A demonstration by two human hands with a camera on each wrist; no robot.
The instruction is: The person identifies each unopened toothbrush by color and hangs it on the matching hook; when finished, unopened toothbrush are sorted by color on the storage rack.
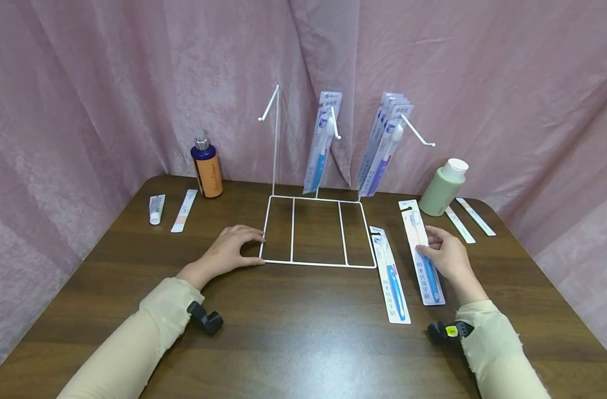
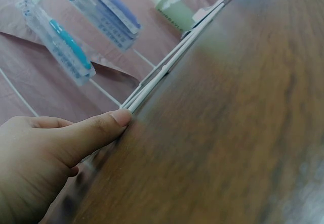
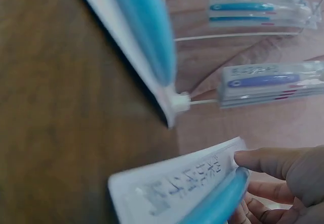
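My left hand (image 1: 229,246) rests at the front left corner of a white wire rack (image 1: 318,265). Its thumb and fingertips touch the frame a little apart, and the left wrist view has the thumb (image 2: 101,133) against the corner. On the right, my right hand (image 1: 448,255) pinches a packaged toothbrush (image 1: 425,277) with a blue handle, thumb on the front; the pack appears tilted up in the right wrist view. Another packaged blue toothbrush (image 1: 393,282) lies between that pack and the rack. Blue toothbrush packs (image 1: 319,149) hang on the middle hook, several packs (image 1: 383,149) on the right hook.
An orange bottle (image 1: 210,174) with a dark blue top, a small white tube (image 1: 156,209) and a flat white packet (image 1: 184,210) are at back left. At back right are a green bottle (image 1: 440,194) and two slim packets (image 1: 475,217). A pink curtain (image 1: 184,72) hangs behind.
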